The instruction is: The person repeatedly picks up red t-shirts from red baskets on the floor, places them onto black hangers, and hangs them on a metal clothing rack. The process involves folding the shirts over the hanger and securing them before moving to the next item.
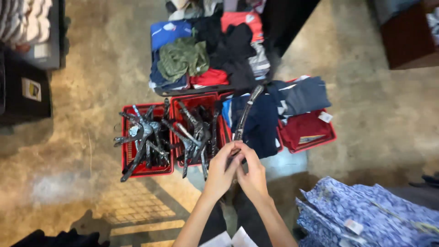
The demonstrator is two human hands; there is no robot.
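Both hands meet at the lower end of a black hanger (244, 116): the left hand (223, 171) and right hand (252, 176) are pressed together, fingers closed on the hanger's hook end, while its long body slants up and away over a dark blue garment (260, 126). That garment lies draped across the red baskets, just right of the hanger baskets. 2 red baskets (146, 170) to the left hold loose black hangers (146, 137) in tangled heaps, so a good many hangers seem already off their clothes. Further right, a third red basket (315, 137) carries folded dark blue and red clothes. Behind the baskets a pile of mixed clothes (206, 50), green, blue, red and black, sits unsorted, which suggests plenty is left. At lower right lies a stack of blue patterned fabric (366, 215) with tags. Everything stands on a concrete floor (91, 91). Judging by this, the work looks roughly midway.
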